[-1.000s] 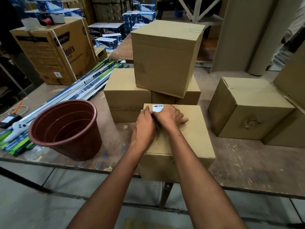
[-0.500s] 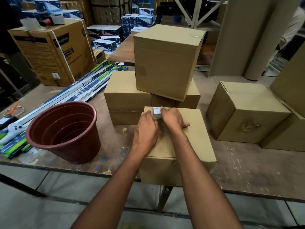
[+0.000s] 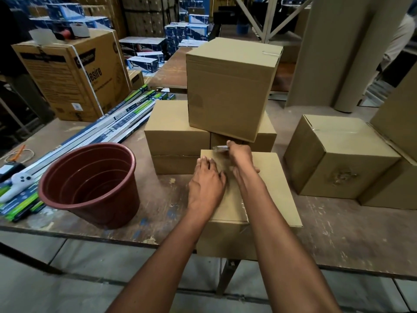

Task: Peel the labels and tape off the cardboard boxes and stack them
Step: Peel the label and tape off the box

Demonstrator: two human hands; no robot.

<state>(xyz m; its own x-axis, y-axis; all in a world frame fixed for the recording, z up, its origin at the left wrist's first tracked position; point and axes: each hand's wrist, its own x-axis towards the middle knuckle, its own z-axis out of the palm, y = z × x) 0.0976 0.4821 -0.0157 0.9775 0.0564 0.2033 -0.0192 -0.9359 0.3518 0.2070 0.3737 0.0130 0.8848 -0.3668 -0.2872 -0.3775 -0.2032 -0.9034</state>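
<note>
A plain cardboard box (image 3: 268,190) stands at the table's front edge, overhanging it a little. My left hand (image 3: 206,184) lies flat on the box's top near its left side, fingers straight. My right hand (image 3: 240,155) pinches a small white label (image 3: 220,148), blurred, lifted off the box's far edge. A strip of clear tape (image 3: 242,206) runs down the box's middle seam. Behind it stands a stack of boxes: two low ones (image 3: 173,132) with a taller box (image 3: 230,86) on top.
A brown plastic pot (image 3: 90,184) stands left of the box. Long packaged tubes (image 3: 108,127) lie at the left, with a printed carton (image 3: 67,75) behind. More boxes (image 3: 338,154) sit at the right. Cardboard rolls (image 3: 352,48) stand at the back right.
My right hand has peeled the white label off the box top and raised it past the far edge. My left hand has flattened out and slid back onto the box.
</note>
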